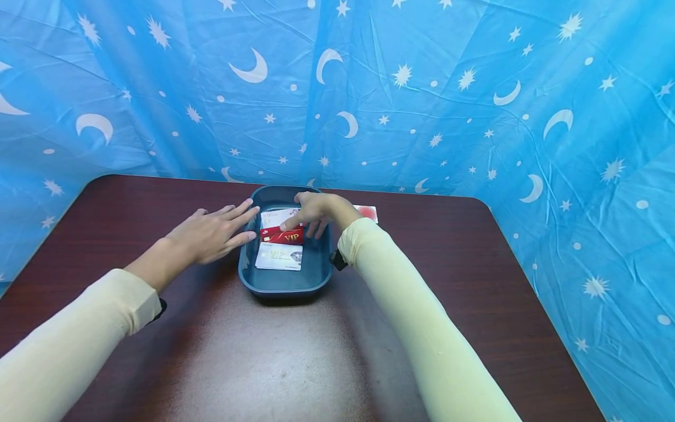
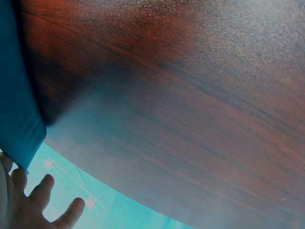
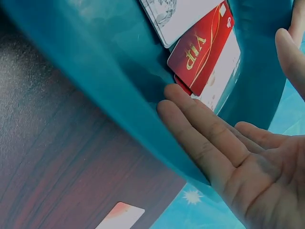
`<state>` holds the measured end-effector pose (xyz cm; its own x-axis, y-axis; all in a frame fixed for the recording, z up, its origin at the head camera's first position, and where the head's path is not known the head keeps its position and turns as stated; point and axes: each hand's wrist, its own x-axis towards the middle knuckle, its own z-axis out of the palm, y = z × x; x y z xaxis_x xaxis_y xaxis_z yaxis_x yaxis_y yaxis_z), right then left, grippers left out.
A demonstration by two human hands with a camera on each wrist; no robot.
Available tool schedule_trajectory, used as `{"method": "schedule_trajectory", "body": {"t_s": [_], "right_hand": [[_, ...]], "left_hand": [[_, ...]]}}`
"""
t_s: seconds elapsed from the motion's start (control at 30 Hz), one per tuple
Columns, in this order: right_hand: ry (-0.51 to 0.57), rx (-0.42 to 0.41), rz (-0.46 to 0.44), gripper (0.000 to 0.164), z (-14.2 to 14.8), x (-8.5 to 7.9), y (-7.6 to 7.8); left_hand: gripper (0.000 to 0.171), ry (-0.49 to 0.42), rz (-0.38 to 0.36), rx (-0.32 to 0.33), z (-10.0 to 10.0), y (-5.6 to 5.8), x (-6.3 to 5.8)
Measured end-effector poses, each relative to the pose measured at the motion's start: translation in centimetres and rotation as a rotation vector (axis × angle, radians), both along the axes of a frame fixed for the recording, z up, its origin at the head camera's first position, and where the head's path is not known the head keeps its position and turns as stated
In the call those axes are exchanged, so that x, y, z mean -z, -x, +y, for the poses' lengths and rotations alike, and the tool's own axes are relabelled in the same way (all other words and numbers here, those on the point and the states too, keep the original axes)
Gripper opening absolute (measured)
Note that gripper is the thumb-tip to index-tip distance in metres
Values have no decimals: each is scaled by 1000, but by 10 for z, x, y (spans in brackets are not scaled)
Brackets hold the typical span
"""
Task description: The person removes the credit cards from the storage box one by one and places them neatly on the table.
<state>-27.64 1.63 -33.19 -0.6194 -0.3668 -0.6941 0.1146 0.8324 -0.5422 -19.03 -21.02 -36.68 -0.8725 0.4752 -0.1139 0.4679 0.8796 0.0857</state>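
Note:
A dark teal tray [image 1: 287,282] holds several cards. A white card [image 1: 279,256] printed VIP lies nearest the front, a red VIP card [image 1: 291,236] in the middle, and a white card with red print [image 1: 273,217] behind it. My right hand [image 1: 318,209] reaches over the right rim into the tray. In the right wrist view its extended fingers [image 3: 200,125] come down at the edge of the red card. My left hand [image 1: 208,234] has its fingers spread, fingertips right at the tray's left rim. In the left wrist view, those fingers show beside the tray wall [image 2: 24,109].
A white card with a red circle [image 1: 367,213] lies on the brown table [image 1: 448,246] just right of the tray, partly hidden by the right arm. A blue curtain with moons and stars [image 1: 369,88] hangs behind the table and along its right side.

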Motion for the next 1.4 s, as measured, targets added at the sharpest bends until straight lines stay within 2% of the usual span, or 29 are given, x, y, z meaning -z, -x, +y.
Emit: {"method": "schedule_trajectory", "body": {"t_s": [0.37,0.73,1.03,1.13,1.23,1.4], "right_hand": [[-1,-41,24,94,-8,3,-1],[39,-46,51,80,-11,7,-2],[28,-148,107,68,-7,4,-1],[27,-152,118,64,-7,2,-1],[26,-151,153,59,-9,0,-2],[21,-149,286,51,-13,1,-4]], "left_hand": [[69,3,0,5,0,1,0],[70,17,-2,-1,-1,0,1],[71,23,-7,1,1,2,-1],[71,26,-5,2,1,2,-1],[71,26,-4,4,0,2,0],[71,30,-5,1,1,2,0]]}}
